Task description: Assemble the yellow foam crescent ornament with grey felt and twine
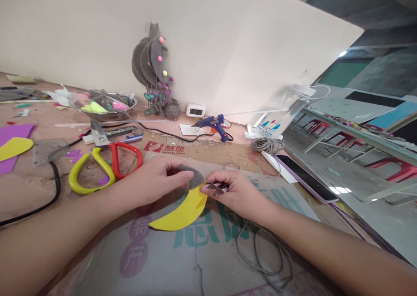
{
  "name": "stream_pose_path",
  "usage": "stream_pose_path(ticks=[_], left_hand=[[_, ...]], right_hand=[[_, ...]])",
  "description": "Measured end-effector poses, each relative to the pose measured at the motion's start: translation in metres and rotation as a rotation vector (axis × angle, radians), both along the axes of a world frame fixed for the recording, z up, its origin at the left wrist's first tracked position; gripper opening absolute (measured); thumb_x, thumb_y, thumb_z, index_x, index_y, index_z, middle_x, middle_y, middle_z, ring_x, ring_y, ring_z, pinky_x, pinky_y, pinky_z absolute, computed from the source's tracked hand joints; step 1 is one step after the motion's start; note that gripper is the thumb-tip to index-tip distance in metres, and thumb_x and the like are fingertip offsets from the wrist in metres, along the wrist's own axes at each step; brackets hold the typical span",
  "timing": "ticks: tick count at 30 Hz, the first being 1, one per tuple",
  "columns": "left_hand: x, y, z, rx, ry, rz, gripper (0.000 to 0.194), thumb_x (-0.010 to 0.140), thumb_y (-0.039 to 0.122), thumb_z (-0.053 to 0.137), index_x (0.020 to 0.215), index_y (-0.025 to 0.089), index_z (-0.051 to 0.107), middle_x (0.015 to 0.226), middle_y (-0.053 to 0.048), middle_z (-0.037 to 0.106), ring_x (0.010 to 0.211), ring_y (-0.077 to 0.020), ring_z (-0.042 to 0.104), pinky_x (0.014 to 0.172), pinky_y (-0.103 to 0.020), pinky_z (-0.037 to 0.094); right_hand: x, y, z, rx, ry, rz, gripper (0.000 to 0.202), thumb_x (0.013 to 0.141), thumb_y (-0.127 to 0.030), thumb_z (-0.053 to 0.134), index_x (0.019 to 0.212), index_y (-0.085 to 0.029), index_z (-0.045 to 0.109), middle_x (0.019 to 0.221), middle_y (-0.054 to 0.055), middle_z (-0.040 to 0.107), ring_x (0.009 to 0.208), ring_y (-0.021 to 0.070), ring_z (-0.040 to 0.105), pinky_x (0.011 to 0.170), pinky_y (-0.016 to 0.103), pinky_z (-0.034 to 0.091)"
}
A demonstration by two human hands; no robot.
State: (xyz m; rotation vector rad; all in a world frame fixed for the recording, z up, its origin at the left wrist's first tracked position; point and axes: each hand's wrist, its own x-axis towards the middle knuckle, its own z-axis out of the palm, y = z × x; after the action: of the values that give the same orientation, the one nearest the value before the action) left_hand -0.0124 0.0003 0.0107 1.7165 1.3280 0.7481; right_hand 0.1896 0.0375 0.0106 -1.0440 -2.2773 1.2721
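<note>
A yellow crescent (182, 213), cut from a flat sheet, hangs between my hands over the cardboard. Grey twine (197, 178) is wound closely around its upper end. Thumb and fingers of my left hand (163, 178) are closed on that wrapped end. My right hand (234, 191) is closed beside the crescent's edge, pinching the twine where it leaves the wrapping. A small dark, pinkish piece (219, 188) also shows in my right fingers; its kind is unclear. Loose twine loops (263, 257) lie below my right wrist.
Yellow-handled scissors (78, 178) and red-handled scissors (137, 165) lie left of my hands. A blue glue gun (211, 123), a twine ball (267, 144) and a phone (306, 177) are beyond. A metal bowl (130, 109) and a twine-wrapped hanging decoration (146, 63) stand farther back.
</note>
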Motion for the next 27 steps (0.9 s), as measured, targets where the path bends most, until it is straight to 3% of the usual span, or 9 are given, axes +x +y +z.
stream_pose_path(ticks=[5, 12, 18, 27], left_hand=[[-0.0012, -0.0005, -0.0004, 0.003, 0.033, 0.004, 0.024, 0.081, 0.032, 0.044, 0.063, 0.017, 0.052, 0.062, 0.004, 0.048, 0.058, -0.0103, 0.042, 0.053, -0.022, 0.031], [0.0019, -0.0002, 0.0005, 0.030, 0.061, -0.008, 0.028, 0.078, 0.043, 0.049, 0.071, 0.018, 0.058, 0.065, 0.003, 0.052, 0.060, -0.0112, 0.045, 0.052, -0.022, 0.032], [0.0017, -0.0002, -0.0023, 0.030, 0.063, -0.016, 0.024, 0.079, 0.038, 0.047, 0.074, 0.019, 0.060, 0.069, 0.002, 0.056, 0.062, -0.0122, 0.047, 0.054, -0.022, 0.035], [-0.0005, 0.0003, 0.0001, -0.034, -0.004, 0.008, 0.022, 0.079, 0.033, 0.044, 0.064, 0.018, 0.051, 0.063, 0.003, 0.048, 0.061, -0.0118, 0.045, 0.053, -0.022, 0.031]], right_hand=[[-0.0001, -0.0001, 0.0006, 0.010, -0.023, -0.010, 0.009, 0.076, -0.021, 0.057, 0.070, -0.014, 0.060, 0.060, -0.004, 0.049, 0.054, 0.0059, 0.039, 0.048, 0.017, 0.030], [0.0017, 0.0014, -0.0028, 0.045, -0.034, 0.009, 0.009, 0.076, -0.021, 0.057, 0.070, -0.015, 0.060, 0.060, -0.004, 0.048, 0.054, 0.0059, 0.038, 0.049, 0.017, 0.030], [0.0018, 0.0015, -0.0035, 0.033, -0.025, 0.016, 0.008, 0.076, -0.020, 0.057, 0.071, -0.015, 0.061, 0.062, -0.004, 0.050, 0.055, 0.0059, 0.040, 0.049, 0.017, 0.030], [-0.0001, -0.0002, 0.0005, 0.014, -0.022, -0.014, 0.013, 0.076, -0.025, 0.058, 0.070, -0.015, 0.060, 0.060, -0.004, 0.048, 0.054, 0.0061, 0.039, 0.049, 0.017, 0.031]])
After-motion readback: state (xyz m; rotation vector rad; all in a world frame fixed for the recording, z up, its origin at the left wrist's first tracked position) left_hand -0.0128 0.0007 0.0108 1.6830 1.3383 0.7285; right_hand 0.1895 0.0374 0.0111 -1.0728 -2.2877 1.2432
